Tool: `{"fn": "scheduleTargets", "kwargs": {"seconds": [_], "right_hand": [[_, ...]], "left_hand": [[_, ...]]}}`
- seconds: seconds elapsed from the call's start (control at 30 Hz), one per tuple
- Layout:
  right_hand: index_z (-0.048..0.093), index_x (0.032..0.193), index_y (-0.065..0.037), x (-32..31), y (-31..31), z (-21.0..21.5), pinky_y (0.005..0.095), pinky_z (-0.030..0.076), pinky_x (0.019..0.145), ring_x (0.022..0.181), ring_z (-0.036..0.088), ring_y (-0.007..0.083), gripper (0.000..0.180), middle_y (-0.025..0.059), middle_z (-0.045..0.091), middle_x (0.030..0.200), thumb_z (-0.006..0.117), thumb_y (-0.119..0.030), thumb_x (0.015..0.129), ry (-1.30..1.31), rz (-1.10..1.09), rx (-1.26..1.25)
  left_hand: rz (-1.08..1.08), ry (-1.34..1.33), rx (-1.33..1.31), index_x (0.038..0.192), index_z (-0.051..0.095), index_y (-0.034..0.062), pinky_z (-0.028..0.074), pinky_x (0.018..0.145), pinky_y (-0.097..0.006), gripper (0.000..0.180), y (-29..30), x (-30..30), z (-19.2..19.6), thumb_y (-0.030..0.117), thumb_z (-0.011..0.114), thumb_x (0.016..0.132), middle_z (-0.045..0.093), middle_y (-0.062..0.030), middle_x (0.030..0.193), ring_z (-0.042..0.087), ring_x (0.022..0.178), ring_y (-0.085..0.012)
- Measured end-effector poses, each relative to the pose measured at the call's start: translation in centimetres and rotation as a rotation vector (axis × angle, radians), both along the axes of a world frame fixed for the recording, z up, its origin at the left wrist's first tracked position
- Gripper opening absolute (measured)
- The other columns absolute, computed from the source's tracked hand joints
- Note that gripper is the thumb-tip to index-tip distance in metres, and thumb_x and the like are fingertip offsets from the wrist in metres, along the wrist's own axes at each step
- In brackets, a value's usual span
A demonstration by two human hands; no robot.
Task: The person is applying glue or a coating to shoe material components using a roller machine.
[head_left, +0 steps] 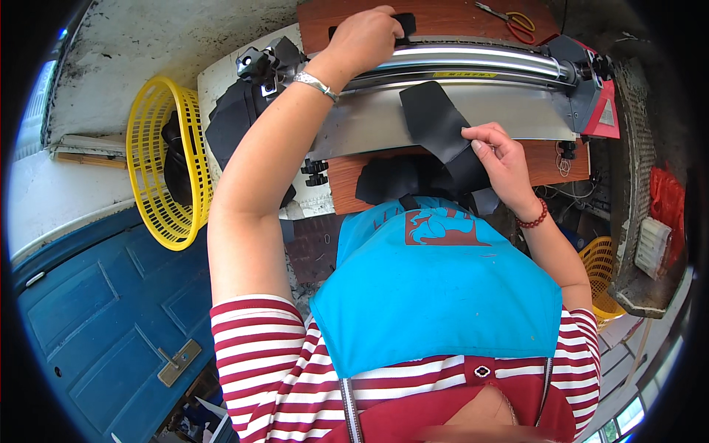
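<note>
Pinching the near edge of a matte black sheet piece (437, 122) with the right hand (502, 159), sheet lying flat on the metal plate (509, 114) of the roller machine (473, 63); left hand (365, 40) closing on a black knob (402, 22) behind the roller; leaving bare plate rightward, yellow basket (159, 162) standing well apart beyond the worktop (354, 170) edge.

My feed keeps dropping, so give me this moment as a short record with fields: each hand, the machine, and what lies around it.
left hand: reaching over the roller, fingers on a small black piece
right hand: pinching the black sheet piece lying on the metal plate
machine: roller machine on a wooden bench
left of the machine: yellow basket holding dark pieces
far side: red-handled scissors
</note>
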State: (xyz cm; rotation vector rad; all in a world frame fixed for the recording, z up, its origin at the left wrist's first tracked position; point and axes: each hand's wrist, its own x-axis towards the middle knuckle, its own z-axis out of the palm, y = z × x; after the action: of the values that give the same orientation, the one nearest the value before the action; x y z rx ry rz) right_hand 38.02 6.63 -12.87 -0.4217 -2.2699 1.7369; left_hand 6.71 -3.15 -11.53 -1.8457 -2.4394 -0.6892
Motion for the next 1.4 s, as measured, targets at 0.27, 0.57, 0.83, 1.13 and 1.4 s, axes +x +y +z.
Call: {"fn": "scheduleTargets", "kwargs": {"seconds": [0.27, 0.57, 0.83, 1.13, 1.4], "right_hand": [[0.069, 0.121, -0.002, -4.1, 0.9, -0.9, 0.0266, 0.048, 0.087, 0.095, 0.06, 0.0136, 0.028, 0.0063, 0.063, 0.108, 0.064, -0.008, 0.094, -0.097, -0.104, -0.214], [0.067, 0.12, -0.003, -1.7, 1.8, 0.3, 0.0291, 0.052, 0.071, 0.074, 0.062, 0.0169, 0.031, 0.0104, 0.062, 0.111, 0.069, -0.003, 0.089, -0.133, -0.199, 0.28], [0.063, 0.124, -0.007, 5.6, -0.7, -10.8, 0.0412, 0.052, 0.079, 0.096, 0.064, 0.0321, 0.045, 0.0154, 0.062, 0.114, 0.079, -0.018, 0.083, -0.25, 0.082, 0.635], [0.051, 0.141, -0.013, 3.9, -2.2, -14.9, 0.0498, 0.045, 0.1, 0.119, 0.058, 0.0391, 0.073, 0.0173, 0.054, 0.136, 0.082, -0.033, 0.079, -0.409, 0.274, 0.683], [0.05, 0.144, -0.017, 1.8, -1.6, -16.4, 0.0494, 0.051, 0.097, 0.117, 0.06, 0.0423, 0.074, 0.0198, 0.058, 0.132, 0.082, -0.029, 0.079, -0.345, 0.368, 0.52]], "left_hand": [[0.13, -0.355, -0.479, 0.095, 0.076, -0.0047, 0.052, 0.089, -0.044, 0.071, 2.9, 0.4, -0.3, 0.06, 0.046, 0.093, 0.072, -0.0265, 0.103, 0.068, 0.098, -0.0393], [0.381, -0.622, -0.181, 0.087, 0.076, 0.004, 0.047, 0.052, -0.028, 0.024, 3.5, -3.6, -2.8, 0.027, 0.081, 0.083, 0.071, -0.0052, 0.078, 0.062, 0.063, -0.0152], [0.543, -0.946, 0.081, 0.082, 0.063, 0.0089, 0.047, 0.053, -0.03, 0.014, 4.2, -4.0, 7.6, 0.014, 0.074, 0.089, 0.055, 0.0001, 0.07, 0.055, 0.066, -0.0137], [0.442, -0.673, 0.088, 0.081, 0.058, 0.0091, 0.046, 0.05, -0.028, 0.018, 0.4, -6.7, 12.8, 0.009, 0.075, 0.086, 0.055, 0.0005, 0.068, 0.054, 0.061, -0.0117], [0.479, -0.305, 0.286, 0.159, 0.033, 0.0113, 0.045, 0.05, -0.026, 0.091, -6.5, -9.8, 19.4, 0.001, 0.078, 0.08, 0.061, -0.0017, 0.077, 0.053, 0.059, -0.0088]]}}
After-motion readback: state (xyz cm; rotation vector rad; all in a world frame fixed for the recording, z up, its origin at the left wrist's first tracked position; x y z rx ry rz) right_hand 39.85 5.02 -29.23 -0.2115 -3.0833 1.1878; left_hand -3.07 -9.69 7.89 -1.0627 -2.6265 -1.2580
